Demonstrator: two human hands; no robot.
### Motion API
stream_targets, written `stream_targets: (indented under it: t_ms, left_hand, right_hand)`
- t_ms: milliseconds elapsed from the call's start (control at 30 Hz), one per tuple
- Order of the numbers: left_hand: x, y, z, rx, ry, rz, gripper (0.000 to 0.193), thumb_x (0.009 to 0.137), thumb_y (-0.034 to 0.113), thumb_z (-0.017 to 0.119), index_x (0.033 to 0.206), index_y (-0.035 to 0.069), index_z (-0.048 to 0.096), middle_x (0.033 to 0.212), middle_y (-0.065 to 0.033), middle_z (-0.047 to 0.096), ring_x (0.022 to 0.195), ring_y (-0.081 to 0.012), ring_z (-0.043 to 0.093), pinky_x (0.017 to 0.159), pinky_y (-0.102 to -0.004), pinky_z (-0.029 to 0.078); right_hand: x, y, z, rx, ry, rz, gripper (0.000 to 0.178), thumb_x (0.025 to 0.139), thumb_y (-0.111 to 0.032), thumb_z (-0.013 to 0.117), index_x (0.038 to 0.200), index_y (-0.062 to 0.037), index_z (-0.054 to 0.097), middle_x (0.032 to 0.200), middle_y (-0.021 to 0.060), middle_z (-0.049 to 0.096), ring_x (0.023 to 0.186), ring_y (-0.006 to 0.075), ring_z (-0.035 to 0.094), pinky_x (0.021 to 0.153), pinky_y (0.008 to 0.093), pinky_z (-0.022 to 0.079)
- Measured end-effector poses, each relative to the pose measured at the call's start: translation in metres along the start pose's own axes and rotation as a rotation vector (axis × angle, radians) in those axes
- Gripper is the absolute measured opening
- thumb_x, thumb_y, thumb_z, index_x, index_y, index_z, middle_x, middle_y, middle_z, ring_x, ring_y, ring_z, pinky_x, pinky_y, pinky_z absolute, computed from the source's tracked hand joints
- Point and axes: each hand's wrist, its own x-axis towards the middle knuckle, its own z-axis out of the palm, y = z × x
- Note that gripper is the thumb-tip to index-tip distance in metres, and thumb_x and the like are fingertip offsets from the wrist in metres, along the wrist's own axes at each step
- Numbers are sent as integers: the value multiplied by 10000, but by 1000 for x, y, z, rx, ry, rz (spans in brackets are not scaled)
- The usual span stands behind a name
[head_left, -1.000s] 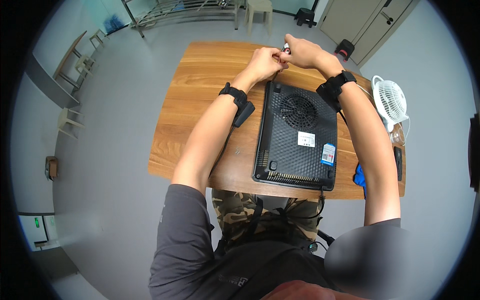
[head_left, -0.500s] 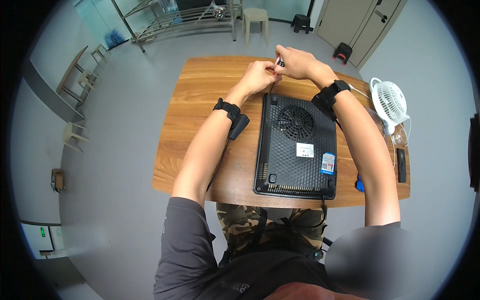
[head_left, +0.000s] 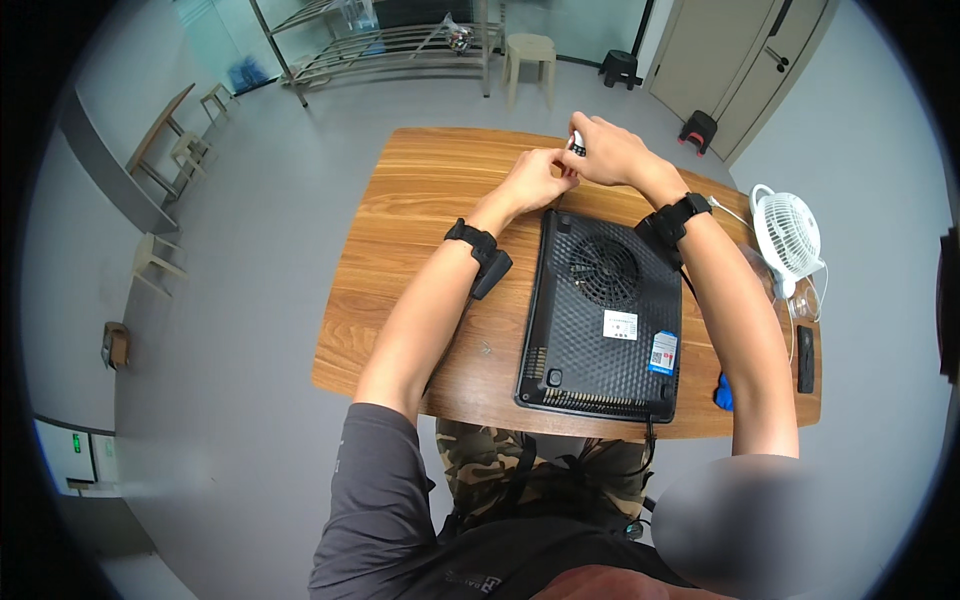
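Note:
A black induction cooker (head_left: 590,345) lies upside down on the wooden table, its round fan grille, vent slots and two stickers facing up. Just beyond its far edge my two hands meet. My right hand (head_left: 615,155) is closed around a small white-and-black object (head_left: 577,143), whose kind I cannot make out; most of it is covered by the fingers. Directly beside it, the fingertips of my left hand (head_left: 535,180) are pinched together, and what they hold is hidden. A dark cord seems to run from the cooker's far left corner toward these fingers. Each wrist wears a black strapped device.
On the table's right side stand a white fan (head_left: 787,235) with its cable, a clear container (head_left: 803,303), a black bar-shaped item (head_left: 805,358) and a blue item (head_left: 724,393) partly behind my right forearm. Stools (head_left: 529,62) and a metal rack (head_left: 390,62) stand beyond the table.
The whole scene sits slightly lower in the picture as the view shifts. My hands stay together beyond the cooker, the right one turned a little, both still closed.

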Motion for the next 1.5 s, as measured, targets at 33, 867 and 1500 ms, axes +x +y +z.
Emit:
stream_targets:
  t_ms: [33, 867, 1500]
  left_hand:
    - [0, 0, 1, 12, 1, -9, 318, 789, 256, 835, 948, 22, 690, 833, -85, 694, 735, -194, 614, 714, -364, 500]
    - [-5, -6, 3, 13, 132, 38, 336, 729, 176, 888, 899, 6, 654, 869, -110, 677, 804, -262, 650, 776, -385, 528]
    - [-26, -37, -13, 216, 29, 194, 398, 767, 153, 856, 1113, 19, 713, 1048, -129, 713, 1022, -275, 670, 938, -384, 513]
  right_hand:
    - [1, -3, -3, 2, -49, 66, 521, 920, -490, 600, 1144, -22, 643, 992, 227, 737, 977, 438, 695, 877, 509, 548]
    - [4, -10, 6, 191, 36, 135, 619, 861, -521, 747, 980, 81, 664, 865, 284, 717, 834, 410, 727, 749, 466, 574]
    - [-11, -20, -21, 289, 153, 104, 518, 885, -441, 724, 900, 75, 691, 800, 255, 722, 788, 404, 725, 764, 455, 581]
